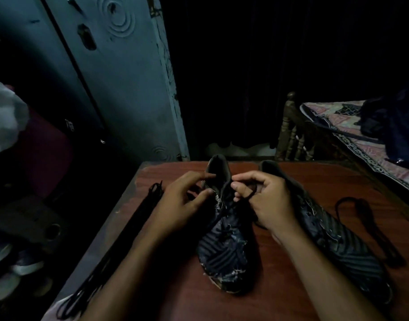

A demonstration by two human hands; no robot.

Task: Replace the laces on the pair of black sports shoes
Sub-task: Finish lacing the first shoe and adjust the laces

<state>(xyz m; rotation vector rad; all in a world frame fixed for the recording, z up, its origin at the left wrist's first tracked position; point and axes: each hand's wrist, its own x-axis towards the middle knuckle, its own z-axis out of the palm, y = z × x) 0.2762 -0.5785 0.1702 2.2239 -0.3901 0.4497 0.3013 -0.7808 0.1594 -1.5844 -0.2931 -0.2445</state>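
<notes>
Two black patterned sports shoes stand on a reddish wooden table (280, 286), toes toward me. The left shoe (224, 246) sits in the middle, with a black lace (224, 214) running through its upper eyelets. My right hand (266, 202) pinches a loop of that lace above the shoe's collar. My left hand (187, 200) is at the shoe's left side, thumb and forefinger spread near the collar, holding nothing that I can make out. The right shoe (338, 239) lies behind my right forearm. A loose black lace (370, 228) lies right of it.
A bundle of long black laces (120, 246) lies along the table's left edge. A blue-grey metal cupboard (120, 77) stands at the back left. Several shoes (15, 267) sit on the floor to the left. A bed with a patterned cover (351, 135) is at the right.
</notes>
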